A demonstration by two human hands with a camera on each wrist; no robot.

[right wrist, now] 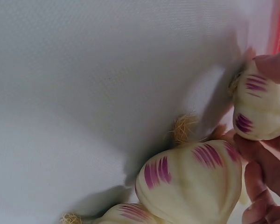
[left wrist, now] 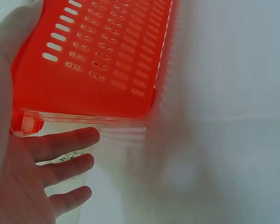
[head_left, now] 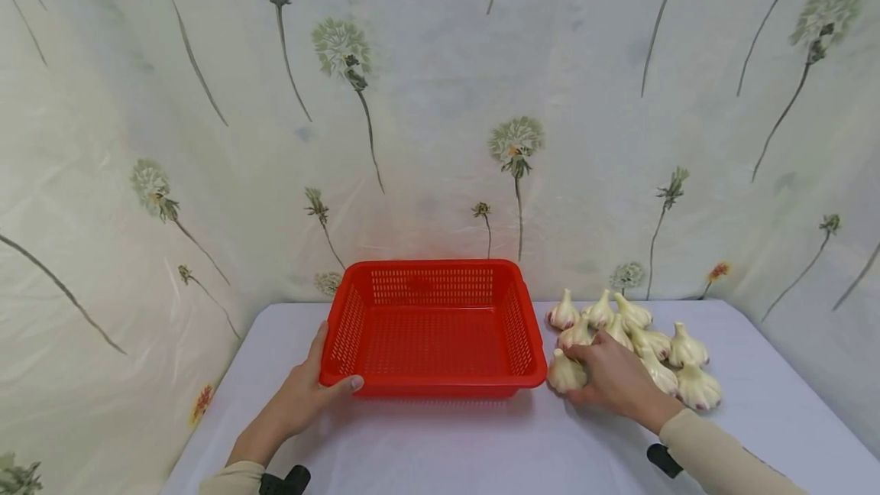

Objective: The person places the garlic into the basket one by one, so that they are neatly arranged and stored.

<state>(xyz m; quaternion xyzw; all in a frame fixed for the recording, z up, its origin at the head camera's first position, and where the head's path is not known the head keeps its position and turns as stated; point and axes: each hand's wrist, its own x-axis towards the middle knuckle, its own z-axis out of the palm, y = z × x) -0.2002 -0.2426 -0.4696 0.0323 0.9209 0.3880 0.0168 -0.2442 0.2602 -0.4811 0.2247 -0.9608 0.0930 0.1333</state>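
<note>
A red plastic basket (head_left: 426, 386) with slotted walls stands on the table. My left hand (head_left: 299, 397) holds its front left corner, with the thumb on the front rim and a finger along the left side. In the left wrist view, the other fingers (left wrist: 63, 143) stretch out straight beside the basket wall (left wrist: 84, 93). To the right of the basket, my right hand (head_left: 622, 380) pinches a garlic bulb (head_left: 566, 373) between thumb and fingers. The right wrist view shows this purple-streaked bulb (right wrist: 261, 107) close by another garlic bulb (right wrist: 191, 182).
Several more garlic bulbs (head_left: 687, 347) lie in a cluster behind and right of my right hand. A white cloth covers the table (head_left: 440, 449). A dandelion-patterned sheet (head_left: 426, 136) hangs behind and along both sides.
</note>
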